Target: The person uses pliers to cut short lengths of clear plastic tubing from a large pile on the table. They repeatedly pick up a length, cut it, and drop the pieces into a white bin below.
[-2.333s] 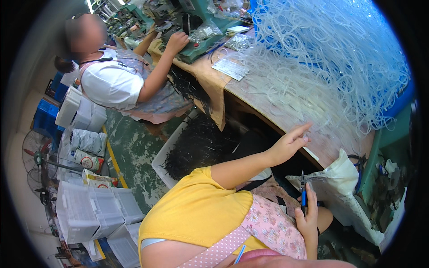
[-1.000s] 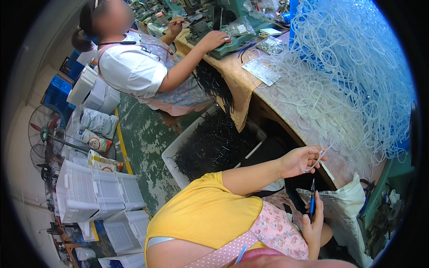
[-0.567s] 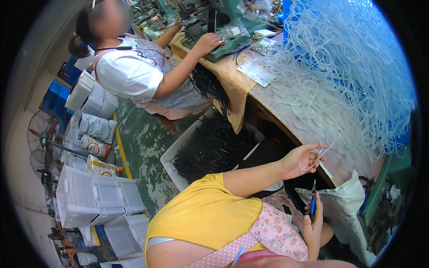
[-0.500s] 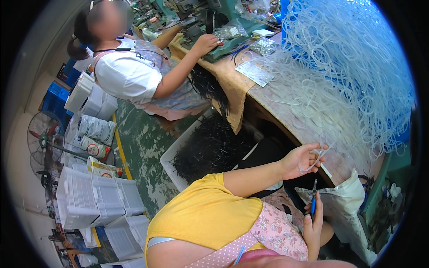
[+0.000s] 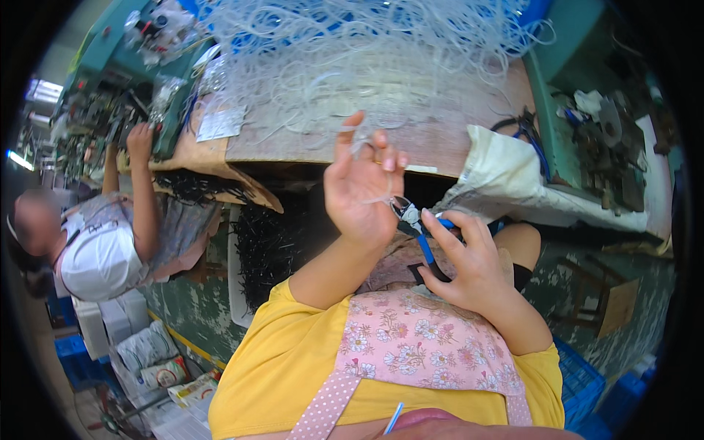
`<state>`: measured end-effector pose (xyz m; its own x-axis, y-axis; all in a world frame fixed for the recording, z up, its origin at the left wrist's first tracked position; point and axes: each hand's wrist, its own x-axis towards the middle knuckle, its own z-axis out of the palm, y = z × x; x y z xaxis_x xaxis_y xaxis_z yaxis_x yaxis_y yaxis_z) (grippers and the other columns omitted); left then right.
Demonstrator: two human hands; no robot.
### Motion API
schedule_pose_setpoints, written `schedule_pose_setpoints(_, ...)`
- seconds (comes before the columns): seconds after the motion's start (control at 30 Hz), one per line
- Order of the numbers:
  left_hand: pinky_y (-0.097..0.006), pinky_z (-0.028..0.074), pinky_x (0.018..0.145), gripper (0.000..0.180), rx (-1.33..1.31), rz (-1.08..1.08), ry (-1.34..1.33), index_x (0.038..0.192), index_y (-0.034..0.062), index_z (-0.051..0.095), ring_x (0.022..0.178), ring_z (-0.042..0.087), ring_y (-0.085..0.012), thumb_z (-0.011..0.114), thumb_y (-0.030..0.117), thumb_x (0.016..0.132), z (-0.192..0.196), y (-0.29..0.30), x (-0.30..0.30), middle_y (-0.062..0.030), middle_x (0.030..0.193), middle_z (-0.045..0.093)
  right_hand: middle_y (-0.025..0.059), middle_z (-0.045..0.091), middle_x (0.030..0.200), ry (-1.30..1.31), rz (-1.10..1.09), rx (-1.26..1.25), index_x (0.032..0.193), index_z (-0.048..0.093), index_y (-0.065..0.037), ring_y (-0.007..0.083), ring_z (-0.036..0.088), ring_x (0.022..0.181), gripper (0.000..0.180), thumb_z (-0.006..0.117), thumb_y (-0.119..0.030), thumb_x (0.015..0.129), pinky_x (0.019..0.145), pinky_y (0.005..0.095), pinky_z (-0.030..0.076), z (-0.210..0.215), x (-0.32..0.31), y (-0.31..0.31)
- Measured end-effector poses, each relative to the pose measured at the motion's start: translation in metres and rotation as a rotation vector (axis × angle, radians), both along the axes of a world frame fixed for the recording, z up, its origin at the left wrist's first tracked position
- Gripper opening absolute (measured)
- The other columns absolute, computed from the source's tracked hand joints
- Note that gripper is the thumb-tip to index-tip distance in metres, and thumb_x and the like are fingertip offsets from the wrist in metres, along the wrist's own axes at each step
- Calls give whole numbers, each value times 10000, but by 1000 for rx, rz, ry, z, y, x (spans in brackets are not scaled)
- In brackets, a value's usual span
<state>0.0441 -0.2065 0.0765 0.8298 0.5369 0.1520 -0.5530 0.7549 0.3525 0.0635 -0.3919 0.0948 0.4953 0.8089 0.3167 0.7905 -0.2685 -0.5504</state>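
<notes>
My left hand (image 5: 361,187) is raised in front of the workbench edge, fingers pinching a thin clear plastic strand (image 5: 359,139) that loops down from the pile. My right hand (image 5: 463,257) sits just right of it and grips blue-handled cutting pliers (image 5: 419,233), their jaws pointing up-left toward the heel of my left hand. A big tangle of clear plastic strands (image 5: 367,59) covers the wooden bench top (image 5: 455,139) above both hands.
A white cloth bag (image 5: 513,183) hangs at the bench edge on the right. A tray of dark black pieces (image 5: 264,249) lies below the bench. A seated co-worker (image 5: 110,249) reaches to a green machine (image 5: 125,81) at left. Blue crates (image 5: 587,381) stand at lower right.
The view has swung round so the bench lies straight ahead. My left hand has lifted the strand and come close to my right hand, which has raised the pliers to it.
</notes>
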Motion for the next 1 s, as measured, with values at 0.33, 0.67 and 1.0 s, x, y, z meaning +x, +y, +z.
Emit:
schedule_pose_setpoints(0.33, -350, 398, 771, 518, 183, 136, -78, 1332, 77, 399, 748, 457, -183, 519, 302, 882, 5, -19, 0, -147, 1028, 468, 116, 510, 1075, 88, 16, 115, 1310, 552, -152, 279, 535, 800, 713, 733, -116, 621, 705, 371, 475, -6, 0, -19)
schedule_pose_setpoints(0.67, -352, 407, 775, 542, 257, 178, -104, 1346, 119, 377, 770, 474, -170, 522, 327, 866, 2, -23, -3, -120, 1045, 465, 129, 508, 1074, 68, 10, 77, 1328, 535, -157, 290, 529, 806, 744, 744, -129, 615, 708, 377, 472, -3, -4, -22)
schedule_pose_setpoints(1.0, -349, 408, 759, 527, 206, 139, -64, 1338, 104, 388, 746, 464, -159, 491, 341, 879, 9, -22, -7, -122, 1039, 468, 127, 511, 1057, 114, 23, 100, 1331, 534, -164, 279, 528, 802, 772, 754, -96, 594, 709, 368, 487, -12, -10, -17)
